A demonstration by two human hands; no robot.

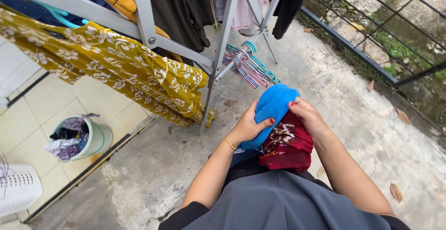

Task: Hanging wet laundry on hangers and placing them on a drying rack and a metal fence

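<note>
A grey garment (278,202) lies draped nearest, over the forearms. Above it, the left hand (248,127) and right hand (309,118) pinch a blue cloth (274,107), fingers clamped on its bunched top. It looks soft and light, probably damp; a red floral cloth (288,146) hangs beneath.

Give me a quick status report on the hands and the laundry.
Left hand and right hand both grip blue cloth. Red patterned cloth tucked beneath. Drying rack ahead.
</note>
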